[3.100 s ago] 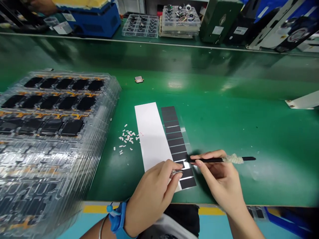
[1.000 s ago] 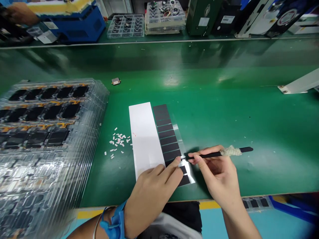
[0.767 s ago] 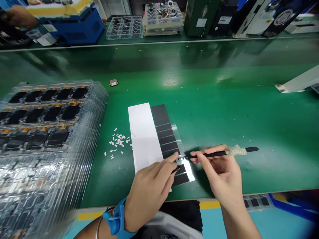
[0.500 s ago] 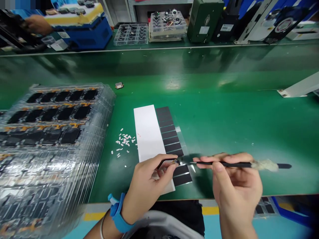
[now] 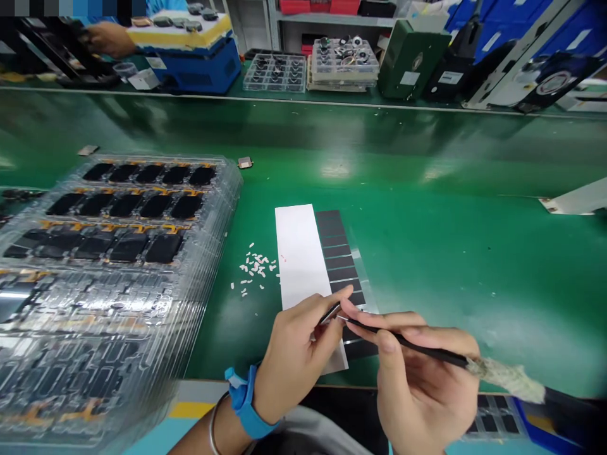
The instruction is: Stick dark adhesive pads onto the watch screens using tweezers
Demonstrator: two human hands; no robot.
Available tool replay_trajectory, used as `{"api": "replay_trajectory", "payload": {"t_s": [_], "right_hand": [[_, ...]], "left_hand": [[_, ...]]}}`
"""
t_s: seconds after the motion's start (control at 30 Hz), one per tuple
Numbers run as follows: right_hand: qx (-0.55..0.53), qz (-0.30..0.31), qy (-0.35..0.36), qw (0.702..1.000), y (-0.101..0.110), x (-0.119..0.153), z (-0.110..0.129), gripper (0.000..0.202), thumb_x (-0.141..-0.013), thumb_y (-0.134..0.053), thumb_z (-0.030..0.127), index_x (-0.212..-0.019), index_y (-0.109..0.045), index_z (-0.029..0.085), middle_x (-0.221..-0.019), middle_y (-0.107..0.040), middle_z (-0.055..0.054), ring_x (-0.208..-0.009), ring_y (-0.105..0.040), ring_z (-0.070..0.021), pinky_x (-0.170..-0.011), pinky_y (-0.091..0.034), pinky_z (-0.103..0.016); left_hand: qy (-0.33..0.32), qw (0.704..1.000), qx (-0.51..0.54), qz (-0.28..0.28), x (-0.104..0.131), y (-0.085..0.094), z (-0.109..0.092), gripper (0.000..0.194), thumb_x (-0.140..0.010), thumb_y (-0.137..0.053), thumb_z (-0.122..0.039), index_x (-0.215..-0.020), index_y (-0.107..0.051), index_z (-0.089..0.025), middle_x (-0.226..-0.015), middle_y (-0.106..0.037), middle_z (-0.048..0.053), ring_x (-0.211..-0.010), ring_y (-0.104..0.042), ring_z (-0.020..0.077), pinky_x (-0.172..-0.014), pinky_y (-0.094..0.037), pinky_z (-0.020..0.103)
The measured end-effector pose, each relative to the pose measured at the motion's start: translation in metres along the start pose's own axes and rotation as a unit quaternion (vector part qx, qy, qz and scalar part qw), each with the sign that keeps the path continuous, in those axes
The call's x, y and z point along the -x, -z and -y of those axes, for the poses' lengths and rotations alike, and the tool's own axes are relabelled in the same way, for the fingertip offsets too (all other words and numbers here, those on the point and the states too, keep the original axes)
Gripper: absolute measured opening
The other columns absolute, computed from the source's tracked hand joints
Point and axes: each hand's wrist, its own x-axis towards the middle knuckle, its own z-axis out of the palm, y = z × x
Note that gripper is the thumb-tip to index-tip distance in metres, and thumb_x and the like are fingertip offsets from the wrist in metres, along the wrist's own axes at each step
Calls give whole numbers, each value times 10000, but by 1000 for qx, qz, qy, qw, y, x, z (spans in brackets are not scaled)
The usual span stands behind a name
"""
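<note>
In the head view, my left hand (image 5: 294, 357) pinches a small display part with a dark edge (image 5: 330, 313) between thumb and fingers; most of it is hidden. My right hand (image 5: 422, 373) grips a thin black pen-like tool (image 5: 431, 351) with pale wrapping near its rear end. The tool's tip meets the part at my left fingertips, and the two hands are nearly touching. Beneath them lies a white sheet (image 5: 301, 253), beside a clear strip of black rectangular pieces (image 5: 337, 248).
Stacked clear trays (image 5: 190, 265) holding black screens fill the left side. Small white scraps (image 5: 256, 265) lie by the sheet. A small square part (image 5: 245, 162) sits farther back. On the rear shelf are a blue box (image 5: 199, 66), compartment trays (image 5: 275, 72) and another person's hand (image 5: 111, 39).
My right hand has moved left and brought the tool's tip to the part in my left hand. The tool now slopes down to the right. The whole view has shifted slightly.
</note>
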Motion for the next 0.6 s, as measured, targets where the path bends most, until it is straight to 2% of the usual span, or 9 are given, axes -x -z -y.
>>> {"api": "replay_trajectory", "payload": {"t_s": [0.1, 0.23, 0.37, 0.6], "right_hand": [[23, -10, 10, 1000, -3, 2, -3, 247, -905, -514, 13, -1017, -500, 232, -888, -720, -36, -911, -742, -214, -700, -686, -376], [44, -28, 25, 998, -5, 4, -8, 230, -903, -531, 32, -998, -497, 238, -853, -708, -29, -894, -741, -210, -717, -685, -403], [46, -34, 26, 998, -7, 6, -12, 245, -902, -529, 33, -1017, -493, 246, -845, -697, -14, -840, -740, -196, -767, -679, -458], [37, -47, 32, 998, -10, 4, -14, 233, -910, -517, 31, -1013, -505, 240, -835, -698, -15, -785, -738, -186, -763, -682, -463]], "left_hand": [[-5, 1000, -16, 13, 2, 0, 1, 458, -981, -431, -132, -1421, -493, -243, -856, -620, 9, -647, -544, 114, -577, -428, 221], [-7, 1000, 8, 23, 2, 1, 0, 504, -999, -388, -150, -1494, -387, -243, -874, -555, 17, -705, -548, 133, -641, -448, 253], [1, 999, 41, 33, 2, 2, -2, 500, -1014, -388, -211, -1511, -353, -249, -926, -550, 30, -759, -560, 149, -687, -462, 275], [8, 998, 58, 37, 2, 2, -2, 507, -1014, -356, -215, -1520, -337, -225, -971, -554, 51, -841, -571, 176, -753, -472, 310]]}}
